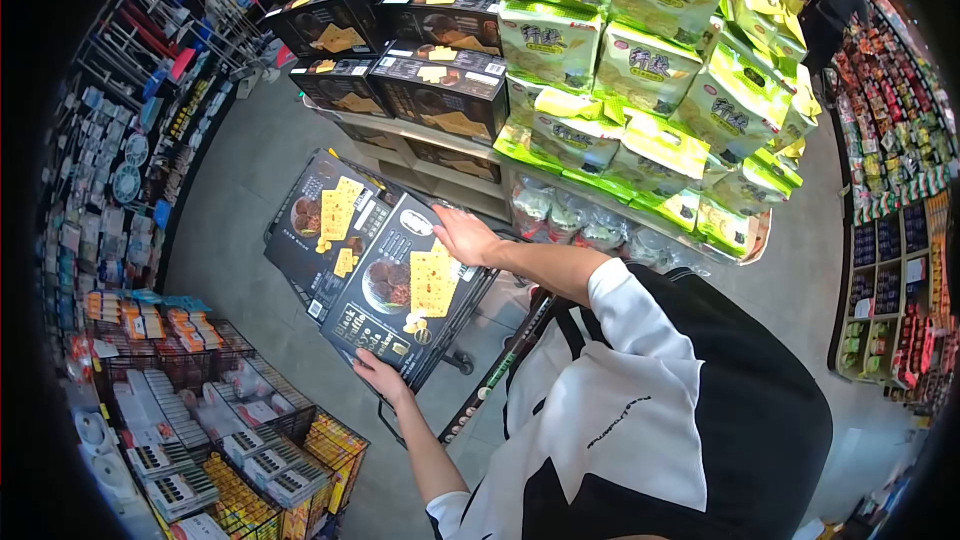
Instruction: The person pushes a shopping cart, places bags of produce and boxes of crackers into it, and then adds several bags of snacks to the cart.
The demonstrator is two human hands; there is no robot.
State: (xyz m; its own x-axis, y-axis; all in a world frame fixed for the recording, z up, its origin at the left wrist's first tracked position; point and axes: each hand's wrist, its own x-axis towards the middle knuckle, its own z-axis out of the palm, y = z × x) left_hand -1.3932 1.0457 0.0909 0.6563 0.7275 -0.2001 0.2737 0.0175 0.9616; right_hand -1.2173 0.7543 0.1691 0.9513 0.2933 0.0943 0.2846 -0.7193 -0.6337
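Shop aisle: stocked snack shelves (640, 70).

Light: bright, even shop lighting from overhead; colours vivid
Shadows: soft and faint on the floor (230, 210) below the grip of the hands
Glare: mild sheen on the green packets (640, 70) above the grip
Distortion: strong fisheye; shelves bend outward from the grip, black vignette at the corners
Focus: sharp near the grip; small blurred detail at the rim

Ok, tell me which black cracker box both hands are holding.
The nearer black box in the cart: left hand grips its bottom edge, right hand its top. The other box lies untouched beside it.
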